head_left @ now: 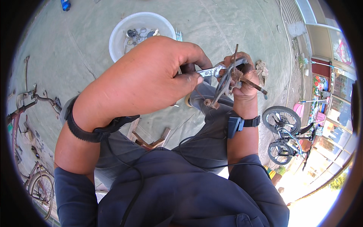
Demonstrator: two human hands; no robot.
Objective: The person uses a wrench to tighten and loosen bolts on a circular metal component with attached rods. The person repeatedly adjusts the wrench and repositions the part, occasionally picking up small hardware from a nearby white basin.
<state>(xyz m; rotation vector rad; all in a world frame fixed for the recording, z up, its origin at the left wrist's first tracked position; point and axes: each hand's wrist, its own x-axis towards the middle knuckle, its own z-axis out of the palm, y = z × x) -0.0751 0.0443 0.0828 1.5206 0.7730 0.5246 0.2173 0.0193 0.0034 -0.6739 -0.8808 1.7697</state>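
Observation:
My left hand is closed on a shiny silver wrench, its handle pinched between thumb and fingers. The wrench's head meets a worn curved metal part, though the exact point of contact is hard to make out. That part has rusty rods sticking out of it and a small rusty end piece at the bottom. My right hand, fingers dark with grime, is wrapped round the part and holds it in front of me above my knees.
A white basin with small metal parts stands on the greenish floor ahead. Bicycle parts and a bicycle wheel are at left. To the right, a bicycle stands before a glass shopfront. A wooden frame lies between my legs. Cables run from my wrist straps.

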